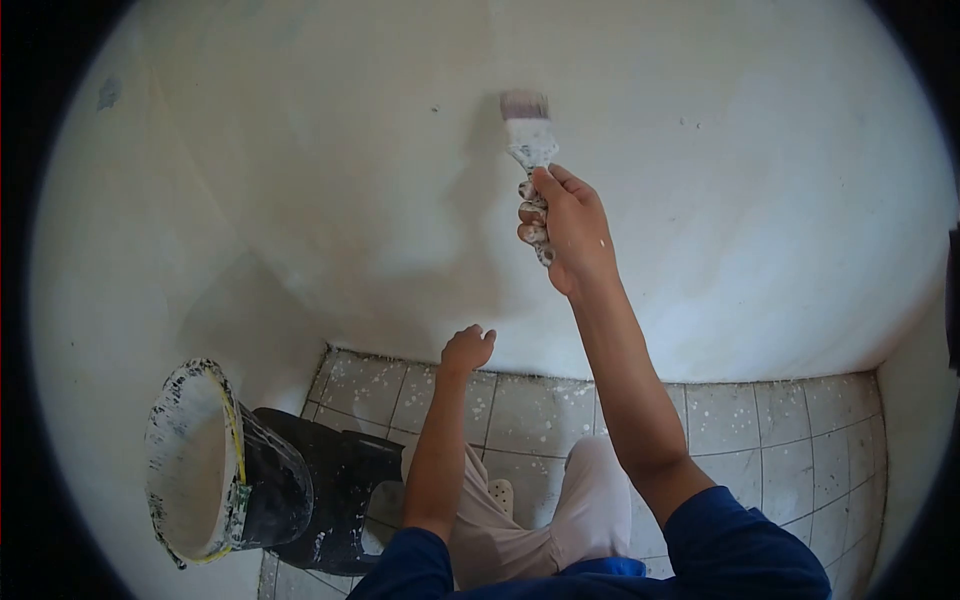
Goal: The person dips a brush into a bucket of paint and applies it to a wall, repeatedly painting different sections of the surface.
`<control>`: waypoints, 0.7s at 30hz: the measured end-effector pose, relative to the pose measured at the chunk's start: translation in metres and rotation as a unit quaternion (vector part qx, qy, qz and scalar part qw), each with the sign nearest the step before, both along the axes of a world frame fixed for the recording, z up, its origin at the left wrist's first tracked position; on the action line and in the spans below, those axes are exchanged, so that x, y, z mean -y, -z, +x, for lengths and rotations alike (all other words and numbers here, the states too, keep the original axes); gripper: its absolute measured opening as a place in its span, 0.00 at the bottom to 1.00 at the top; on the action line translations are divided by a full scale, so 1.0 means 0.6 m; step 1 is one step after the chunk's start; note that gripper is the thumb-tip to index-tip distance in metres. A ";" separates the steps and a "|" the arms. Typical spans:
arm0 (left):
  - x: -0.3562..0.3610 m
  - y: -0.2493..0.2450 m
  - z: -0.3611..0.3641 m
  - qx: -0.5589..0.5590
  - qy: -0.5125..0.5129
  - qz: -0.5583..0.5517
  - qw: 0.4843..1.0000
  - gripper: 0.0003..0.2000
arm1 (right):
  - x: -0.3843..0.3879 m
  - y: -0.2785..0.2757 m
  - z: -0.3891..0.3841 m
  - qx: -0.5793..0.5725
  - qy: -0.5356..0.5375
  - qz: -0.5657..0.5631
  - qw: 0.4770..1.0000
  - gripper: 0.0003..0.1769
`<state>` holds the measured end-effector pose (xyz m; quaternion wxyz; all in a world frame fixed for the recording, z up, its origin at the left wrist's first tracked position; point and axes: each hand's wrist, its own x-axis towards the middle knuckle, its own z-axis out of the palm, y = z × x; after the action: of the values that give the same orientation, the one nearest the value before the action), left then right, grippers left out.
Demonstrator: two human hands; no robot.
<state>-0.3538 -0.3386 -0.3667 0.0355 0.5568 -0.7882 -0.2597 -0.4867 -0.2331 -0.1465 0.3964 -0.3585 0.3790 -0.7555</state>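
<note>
My right hand is wrapped round the paint-smeared handle of a flat paintbrush. The brush points up, its bristles at the pale wall; contact there is hard to make out. White paint coats the ferrule and handle. Lower down, my left hand hangs in front of the wall's foot, fingers curled in, with nothing seen in it. To the left, a black bucket is tilted in view, its rim splattered and pale paint inside.
Under the bucket is a black plastic stool, speckled with paint. Grey floor tiles with white drips meet the wall below my hands. Side walls close in at left and right. My legs and one light shoe show at the bottom.
</note>
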 end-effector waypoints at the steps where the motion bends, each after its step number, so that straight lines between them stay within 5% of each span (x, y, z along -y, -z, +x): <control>1: 0.000 0.001 0.002 0.001 0.008 0.002 1.000 0.26 | 0.022 0.033 -0.007 0.019 0.015 0.033 0.999 0.10; 7: -0.028 -0.024 -0.001 0.017 0.013 -0.005 1.000 0.25 | 0.040 0.470 -0.020 -0.016 0.181 0.228 0.957 0.11; 10: -0.038 -0.024 0.003 0.020 0.026 -0.008 0.999 0.25 | -0.005 0.618 -0.036 0.118 0.159 0.349 0.916 0.10; 13: -0.044 -0.022 -0.006 0.023 0.035 -0.002 0.999 0.25 | -0.042 0.591 -0.062 0.085 0.138 0.338 0.927 0.10; 18: -0.051 -0.029 -0.019 0.038 0.049 0.014 0.998 0.27 | -0.067 0.311 -0.074 -0.002 0.111 0.185 0.976 0.11; 21: -0.053 -0.022 -0.018 0.010 0.044 -0.002 0.999 0.24 | -0.065 0.302 -0.105 0.012 0.118 0.174 0.978 0.11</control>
<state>-0.3645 -0.3069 -0.3536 0.0170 0.5240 -0.8128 -0.2539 -0.5494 -0.1941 -0.3280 0.3652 -0.2275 0.5394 -0.7239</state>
